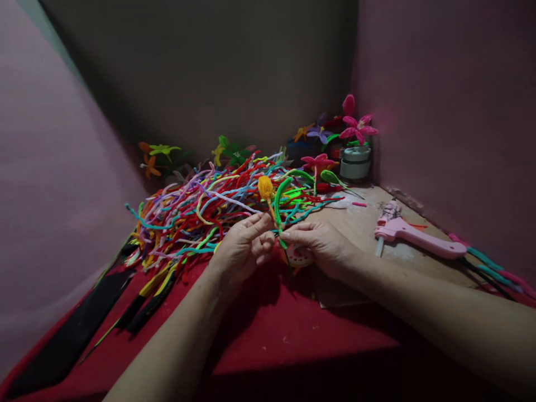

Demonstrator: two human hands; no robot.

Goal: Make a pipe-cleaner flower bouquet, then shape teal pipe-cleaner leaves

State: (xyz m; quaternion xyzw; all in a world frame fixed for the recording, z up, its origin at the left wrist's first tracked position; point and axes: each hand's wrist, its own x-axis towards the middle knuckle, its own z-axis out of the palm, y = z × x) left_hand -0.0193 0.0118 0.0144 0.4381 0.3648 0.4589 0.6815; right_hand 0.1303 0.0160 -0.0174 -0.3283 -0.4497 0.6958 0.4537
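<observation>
Near the middle of the head view, an orange-yellow pipe cleaner flower bud point(265, 188) stands upright on a thin stem. My left hand point(247, 240) is closed, its thumb and index finger pinching that stem below the bud. A curved green pipe cleaner leaf point(279, 202) rises beside the stem, and my right hand point(316, 243) pinches its lower end against the stem. Both hands' fingertips almost meet there. Behind my left hand spreads a large heap of multicoloured pipe cleaners point(180, 212). A round white item with dark marks point(299, 257) shows partly under my right hand.
A pink hot glue gun point(419, 237) lies on a tan board point(355, 223) at right. Finished pipe cleaner flowers point(359, 129) stand at the back, one by a grey-white jar point(355, 163). Pliers with yellow-black handles point(148, 301) and a black strip point(71, 335) lie left on red cloth point(293, 346).
</observation>
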